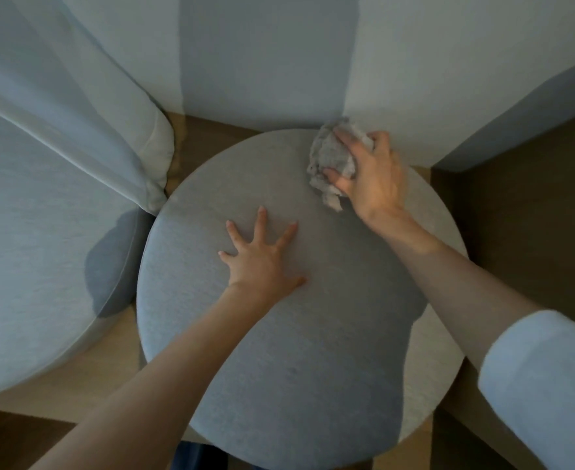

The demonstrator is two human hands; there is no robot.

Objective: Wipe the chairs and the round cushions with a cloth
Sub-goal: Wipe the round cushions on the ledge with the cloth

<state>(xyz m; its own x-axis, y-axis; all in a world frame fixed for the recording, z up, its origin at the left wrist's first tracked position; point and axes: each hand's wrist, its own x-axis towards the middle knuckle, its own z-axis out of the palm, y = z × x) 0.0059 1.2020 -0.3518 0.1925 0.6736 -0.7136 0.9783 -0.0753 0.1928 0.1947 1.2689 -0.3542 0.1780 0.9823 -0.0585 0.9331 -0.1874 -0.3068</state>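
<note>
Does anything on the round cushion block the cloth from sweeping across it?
Only the left hand, spread flat near the middle of the round cushion. The right hand grips the cloth at the far right edge; nothing else visible lies on the surface.

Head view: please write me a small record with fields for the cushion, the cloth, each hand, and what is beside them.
cushion: round grey cushion, lying flat, fills the middle of the view
cloth: crumpled grey cloth, on the cushion near its far right edge
right hand: grips the cloth against the cushion
left hand: fingers spread flat on the cushion near its middle, holds nothing
beside: pale curtain at left
</note>
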